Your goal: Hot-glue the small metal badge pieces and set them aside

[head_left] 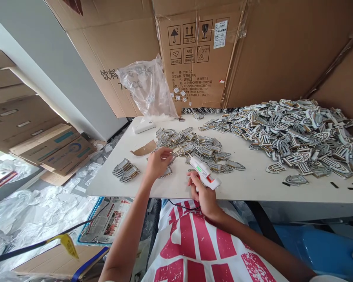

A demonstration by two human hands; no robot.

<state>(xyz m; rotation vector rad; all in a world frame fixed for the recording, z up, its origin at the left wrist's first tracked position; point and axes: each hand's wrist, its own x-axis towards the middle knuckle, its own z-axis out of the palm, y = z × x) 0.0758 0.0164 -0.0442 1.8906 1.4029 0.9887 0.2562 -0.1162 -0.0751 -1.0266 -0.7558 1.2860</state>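
Note:
My right hand [204, 196] is wrapped round a white hot glue gun [205, 172], whose nozzle points up and left over a loose heap of grey arch-shaped pieces [206, 147]. At the near left edge of that heap, my left hand [158, 163] has its fingers curled together at a grey arch-shaped piece [173, 158], partly hidden by the fingers. Just below the fingertips another such piece [167, 171] lies flat on the white table [176, 190]. Left of my left hand sits a small overlapping stack of the pieces [126, 170].
A large pile of patterned arch-shaped pieces [300, 133] covers the table's right side. Cardboard walls [194, 51] stand behind, with a clear plastic bag [148, 90] against them. A white box [144, 127] and brown cardboard scrap [144, 149] lie at the left. Small black strips [334, 185] lie far right.

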